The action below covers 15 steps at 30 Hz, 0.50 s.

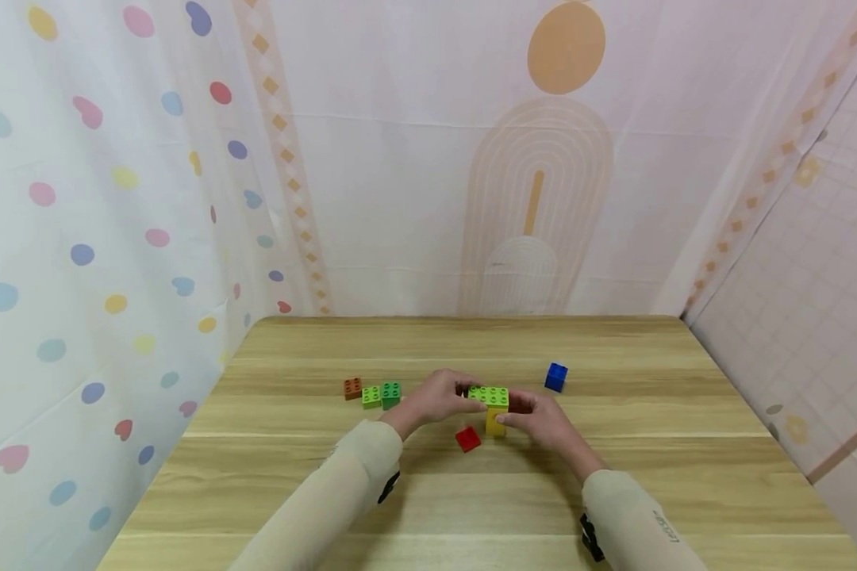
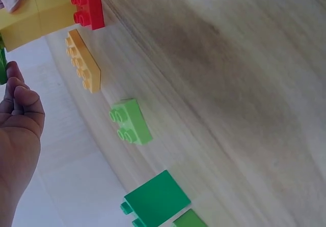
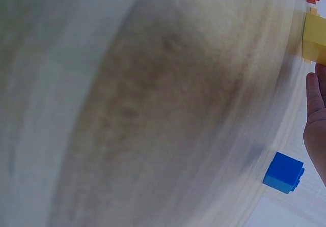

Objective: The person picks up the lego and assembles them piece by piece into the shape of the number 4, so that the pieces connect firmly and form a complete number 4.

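A lime-green studded brick point(image 1: 489, 395) sits on top of upright yellow bricks point(image 1: 496, 422). My left hand point(image 1: 443, 398) holds the lime-green brick at its left end, thumb in front and fingers behind. On the right side, my right hand point(image 1: 544, 419) grips the yellow part, its thumb on the near face. Just left of the yellow bricks a small red brick point(image 1: 467, 438) rests on the table. In the left wrist view, a flat orange-yellow brick point(image 2: 84, 61) lies beyond the red one; in the head view it is hidden.
Left of my hands a brown brick point(image 1: 353, 388), a small lime brick point(image 1: 371, 396) and a dark green brick point(image 1: 390, 394) stand in a row. A blue brick point(image 1: 556, 377) is farther back on the right. The wooden table point(image 1: 471, 341) ends at a curtain.
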Available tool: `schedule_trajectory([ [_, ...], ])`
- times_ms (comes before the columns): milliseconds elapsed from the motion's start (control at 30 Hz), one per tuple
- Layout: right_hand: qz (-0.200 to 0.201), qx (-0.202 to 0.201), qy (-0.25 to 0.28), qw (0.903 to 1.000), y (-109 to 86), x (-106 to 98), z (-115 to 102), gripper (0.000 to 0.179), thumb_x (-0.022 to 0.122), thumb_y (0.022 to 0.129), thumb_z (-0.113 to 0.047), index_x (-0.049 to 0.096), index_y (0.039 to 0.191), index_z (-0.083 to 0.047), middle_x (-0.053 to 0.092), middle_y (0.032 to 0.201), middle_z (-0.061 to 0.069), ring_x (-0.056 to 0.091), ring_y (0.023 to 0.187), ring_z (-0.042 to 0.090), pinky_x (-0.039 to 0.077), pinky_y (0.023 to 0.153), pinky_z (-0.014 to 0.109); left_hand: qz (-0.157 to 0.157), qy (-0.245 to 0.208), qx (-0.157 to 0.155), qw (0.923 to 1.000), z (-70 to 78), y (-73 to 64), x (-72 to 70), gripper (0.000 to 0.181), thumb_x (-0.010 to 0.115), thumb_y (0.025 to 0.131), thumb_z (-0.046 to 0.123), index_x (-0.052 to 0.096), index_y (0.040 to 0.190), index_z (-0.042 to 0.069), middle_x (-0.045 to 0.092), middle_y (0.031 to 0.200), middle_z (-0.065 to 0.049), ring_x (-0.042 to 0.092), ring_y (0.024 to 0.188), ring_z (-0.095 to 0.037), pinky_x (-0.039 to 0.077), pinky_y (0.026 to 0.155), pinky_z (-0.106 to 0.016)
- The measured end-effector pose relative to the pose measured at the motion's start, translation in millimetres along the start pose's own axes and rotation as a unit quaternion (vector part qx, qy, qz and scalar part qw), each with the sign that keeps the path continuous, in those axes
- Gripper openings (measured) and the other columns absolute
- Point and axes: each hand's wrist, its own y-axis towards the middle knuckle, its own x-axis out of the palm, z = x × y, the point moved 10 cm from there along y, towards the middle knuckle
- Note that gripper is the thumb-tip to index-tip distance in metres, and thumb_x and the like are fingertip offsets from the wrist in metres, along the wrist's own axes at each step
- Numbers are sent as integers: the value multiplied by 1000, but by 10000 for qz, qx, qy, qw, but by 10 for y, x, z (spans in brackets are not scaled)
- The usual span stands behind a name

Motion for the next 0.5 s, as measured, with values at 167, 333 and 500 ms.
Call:
schedule_trajectory([
  [167,-18,-56,-7,10000,9,8,-6,36,76,89,-18,69,122,-6,69,113,5,64,102,21,52,86,37,-63,14,-27,10000,10,7,-7,33,77,89,24,72,119,11,67,94,6,57,84,-12,50,74,-29],
  [333,-3,-36,-78,10000,2,10,-18,36,76,89,-18,68,123,-7,69,113,4,64,103,21,52,87,37,-133,-12,-89,9999,11,21,0,32,78,88,21,73,117,8,68,92,6,58,81,-11,50,73,-27],
  [500,32,-21,-117,9999,-11,4,-37,35,75,90,-17,69,122,-7,69,112,4,63,101,20,52,86,37,-169,7,-124,9998,32,42,-6,30,78,87,18,74,115,8,70,92,6,59,81,-10,50,74,-27],
])
